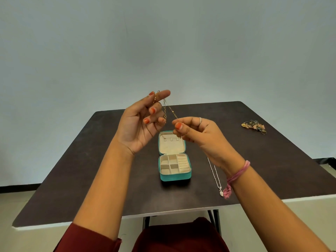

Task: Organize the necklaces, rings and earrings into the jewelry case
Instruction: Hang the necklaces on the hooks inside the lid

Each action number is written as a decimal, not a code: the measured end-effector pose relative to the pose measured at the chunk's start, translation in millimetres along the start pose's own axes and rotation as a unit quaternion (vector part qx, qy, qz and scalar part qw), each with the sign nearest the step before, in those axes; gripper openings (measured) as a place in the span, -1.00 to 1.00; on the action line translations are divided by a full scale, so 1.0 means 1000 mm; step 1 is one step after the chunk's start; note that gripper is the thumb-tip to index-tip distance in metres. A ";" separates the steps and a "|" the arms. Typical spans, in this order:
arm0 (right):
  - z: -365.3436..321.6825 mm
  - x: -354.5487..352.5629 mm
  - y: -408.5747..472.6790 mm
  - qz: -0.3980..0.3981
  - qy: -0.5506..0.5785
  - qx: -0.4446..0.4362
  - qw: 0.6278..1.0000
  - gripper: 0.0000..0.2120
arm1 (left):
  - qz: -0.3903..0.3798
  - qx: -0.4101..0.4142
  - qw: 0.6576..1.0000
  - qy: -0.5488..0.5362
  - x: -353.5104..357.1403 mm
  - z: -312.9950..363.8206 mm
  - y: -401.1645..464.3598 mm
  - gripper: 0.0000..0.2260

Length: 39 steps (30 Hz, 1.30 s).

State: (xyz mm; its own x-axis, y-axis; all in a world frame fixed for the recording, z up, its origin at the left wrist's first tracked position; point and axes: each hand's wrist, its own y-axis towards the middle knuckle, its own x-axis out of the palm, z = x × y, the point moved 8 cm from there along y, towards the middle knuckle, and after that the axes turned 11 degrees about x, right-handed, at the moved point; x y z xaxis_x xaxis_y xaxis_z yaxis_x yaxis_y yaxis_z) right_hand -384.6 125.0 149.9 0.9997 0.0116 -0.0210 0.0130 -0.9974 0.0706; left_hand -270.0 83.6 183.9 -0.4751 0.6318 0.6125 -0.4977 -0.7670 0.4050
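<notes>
1. A thin gold chain necklace hangs in the air above the dark brown tabletop, stretched between both hands.
2. The left hand, palm facing the camera, has the chain draped over its raised index finger, with the other fingers curled beside the hanging strand.
3. The right hand pinches the chain's other end between thumb and forefinger, at about 4 o'clock from the left fingertip.
4. A small square teal jewelry case lies open at the middle of the tabletop, directly below the hands, with cream compartments in its base.
5. A silver chain necklace with a small pendant lies at 3 o'clock of the case.
6. A pile of mixed jewelry sits at 2 o'clock, well apart.
</notes>
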 end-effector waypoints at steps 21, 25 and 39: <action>-0.051 0.013 -0.014 0.014 -0.486 -0.055 0.872 -0.86 | 0.052 -0.033 0.944 0.325 -0.009 -0.002 -0.010 -0.80; -0.055 0.011 -0.013 -0.004 -0.453 -0.039 0.891 -0.91 | 0.029 -0.039 0.911 0.409 -0.008 -0.004 -0.009 -0.82; -0.068 0.012 -0.009 -0.041 -0.390 -0.057 0.918 -0.93 | 0.001 0.002 0.906 0.424 0.000 -0.011 -0.010 -0.71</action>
State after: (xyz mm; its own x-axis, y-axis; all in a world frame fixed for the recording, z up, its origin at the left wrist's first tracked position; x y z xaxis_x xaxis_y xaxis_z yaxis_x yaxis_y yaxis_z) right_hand -371.4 138.7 216.8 0.6780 -0.0110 -0.7350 0.1344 -0.9812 0.1387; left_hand -273.4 92.4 172.1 -0.8628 0.4890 -0.1282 -0.4954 -0.7673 0.4073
